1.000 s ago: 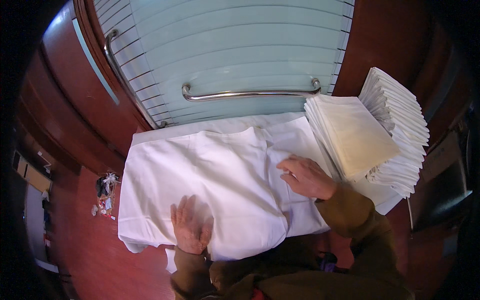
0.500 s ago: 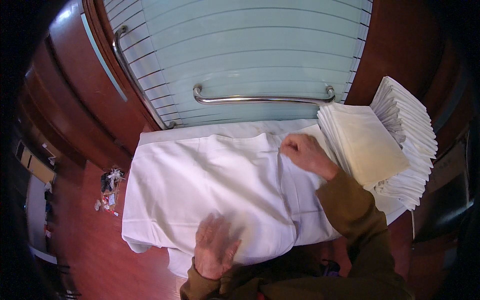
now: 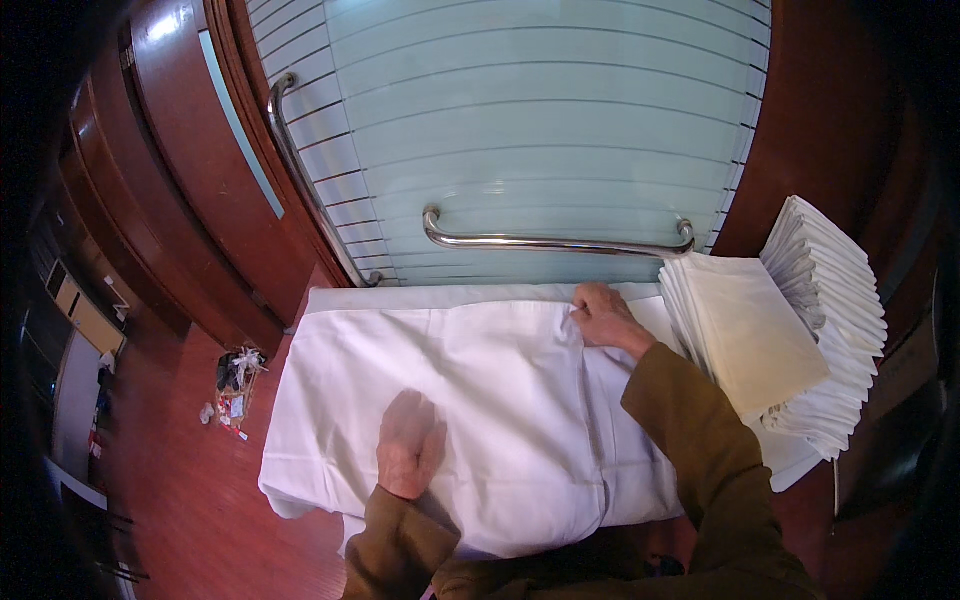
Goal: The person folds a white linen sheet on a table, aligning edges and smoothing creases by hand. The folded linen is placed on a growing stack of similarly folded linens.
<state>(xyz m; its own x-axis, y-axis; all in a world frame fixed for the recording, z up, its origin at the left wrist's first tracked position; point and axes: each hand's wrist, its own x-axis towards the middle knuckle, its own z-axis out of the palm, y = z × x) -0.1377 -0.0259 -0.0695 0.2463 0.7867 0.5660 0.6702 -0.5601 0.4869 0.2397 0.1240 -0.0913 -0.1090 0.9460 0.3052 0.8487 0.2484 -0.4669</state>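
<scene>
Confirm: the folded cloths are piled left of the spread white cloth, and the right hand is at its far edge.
Wrong side: the head view shows the folded cloths right of the spread white cloth. The right hand is indeed at that cloth's far edge.

glass panel (image 3: 540, 120), 2 handles (image 3: 560, 243), perhaps wooden floor (image 3: 220, 520)

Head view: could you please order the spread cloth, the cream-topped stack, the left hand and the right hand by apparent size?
1. Spread cloth
2. Cream-topped stack
3. Left hand and right hand: too alike to rank.
</scene>
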